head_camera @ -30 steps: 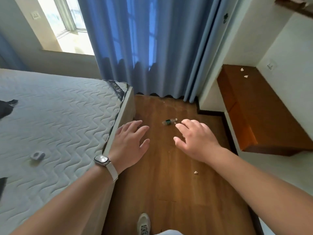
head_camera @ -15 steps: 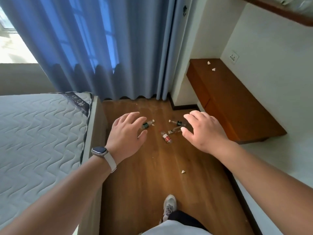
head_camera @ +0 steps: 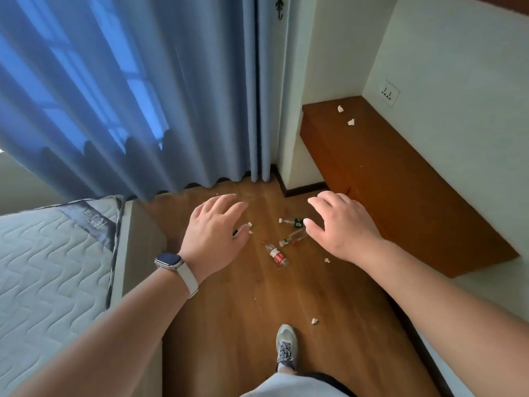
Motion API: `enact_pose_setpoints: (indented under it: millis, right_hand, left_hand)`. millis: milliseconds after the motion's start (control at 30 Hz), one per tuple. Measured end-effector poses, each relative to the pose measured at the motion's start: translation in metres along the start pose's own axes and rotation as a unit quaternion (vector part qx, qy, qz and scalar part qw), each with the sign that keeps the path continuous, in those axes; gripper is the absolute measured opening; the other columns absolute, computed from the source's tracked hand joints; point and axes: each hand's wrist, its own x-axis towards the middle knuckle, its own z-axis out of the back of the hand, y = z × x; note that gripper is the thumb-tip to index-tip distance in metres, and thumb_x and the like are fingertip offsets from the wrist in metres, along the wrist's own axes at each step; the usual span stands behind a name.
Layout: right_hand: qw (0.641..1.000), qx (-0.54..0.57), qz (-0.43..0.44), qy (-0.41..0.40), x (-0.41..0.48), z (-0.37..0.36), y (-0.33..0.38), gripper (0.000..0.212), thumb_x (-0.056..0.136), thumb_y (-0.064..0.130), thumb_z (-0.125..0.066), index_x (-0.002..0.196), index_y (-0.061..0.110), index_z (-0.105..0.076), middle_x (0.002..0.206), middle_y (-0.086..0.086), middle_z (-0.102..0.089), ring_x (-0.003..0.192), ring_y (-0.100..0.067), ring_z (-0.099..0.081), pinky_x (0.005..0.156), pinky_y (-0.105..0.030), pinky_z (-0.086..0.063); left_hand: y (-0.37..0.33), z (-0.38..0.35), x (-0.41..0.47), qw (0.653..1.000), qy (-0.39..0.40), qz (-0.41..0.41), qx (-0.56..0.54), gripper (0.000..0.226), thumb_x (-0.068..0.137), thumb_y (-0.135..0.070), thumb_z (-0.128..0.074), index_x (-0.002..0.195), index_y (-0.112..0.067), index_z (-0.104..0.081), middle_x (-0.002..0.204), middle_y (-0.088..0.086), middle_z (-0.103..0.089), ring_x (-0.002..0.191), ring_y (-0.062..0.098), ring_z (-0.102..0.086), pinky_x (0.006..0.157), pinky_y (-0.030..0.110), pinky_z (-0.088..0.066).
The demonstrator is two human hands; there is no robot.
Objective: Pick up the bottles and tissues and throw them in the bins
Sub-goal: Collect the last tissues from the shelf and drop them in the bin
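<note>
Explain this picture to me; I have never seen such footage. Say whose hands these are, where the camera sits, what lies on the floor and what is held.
There is no machine: a person wears a wide-angle camera on the head, looking down at their own arms. The left hand, with a wristwatch, and the right hand hover above the brown wooden floor, fingers spread, holding nothing. Below lie a red-labelled clear plastic bottle, a dark-labelled bottle, a clear bottle between them and crumpled white tissue scraps; more scraps sit on the brown wooden bench.
</note>
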Motion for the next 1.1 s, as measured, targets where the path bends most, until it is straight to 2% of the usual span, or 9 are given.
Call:
enact_pose_setpoints:
  millis: [300,467,800,1100]
  right_hand:
    - [0.999,-0.005,-0.031,-0.003,0.101,0.03,-0.092,0.052,0.098,0.052,-0.034,0.141,0.024,-0.043,0.144,0.001,-0.045,0.131,-0.021,-0.043,0.105,-0.039,-0.039]
    - [0.999,0.001,-0.048,0.006,0.141,0.034,-0.119,0.055,0.099,0.055,-0.031,0.146,0.026,-0.038,0.15,0.003,-0.039,0.138,-0.02,-0.035,0.11,-0.037,-0.033]
    - [0.989,-0.029,-0.136,0.038,0.25,0.02,-0.154,0.058,0.097,0.06,-0.028,0.147,0.03,-0.033,0.152,0.004,-0.036,0.14,-0.019,-0.034,0.112,-0.038,-0.031]
    - [0.971,-0.043,-0.225,0.068,0.355,0.027,-0.158,0.057,0.097,0.06,-0.027,0.146,0.031,-0.032,0.152,0.004,-0.035,0.14,-0.019,-0.033,0.113,-0.04,-0.029]
  left_hand:
    - [-0.032,-0.02,0.157,1.0,0.001,-0.028,-0.006,0.043,0.091,-0.036,-0.06,0.131,-0.024,-0.057,0.136,0.003,-0.055,0.128,0.03,-0.047,0.106,0.048,-0.036]
    - [-0.032,-0.032,0.219,0.998,0.025,-0.053,0.004,0.046,0.092,-0.038,-0.056,0.136,-0.027,-0.052,0.144,0.002,-0.049,0.134,0.028,-0.042,0.109,0.048,-0.032]
    - [0.003,-0.081,0.356,0.991,0.06,-0.121,-0.016,0.044,0.095,-0.038,-0.051,0.138,-0.029,-0.05,0.147,0.0,-0.045,0.137,0.024,-0.038,0.114,0.043,-0.027]
    - [0.056,-0.106,0.491,0.975,0.08,-0.202,-0.052,0.047,0.096,-0.041,-0.049,0.141,-0.029,-0.046,0.149,-0.001,-0.043,0.138,0.022,-0.038,0.114,0.043,-0.028]
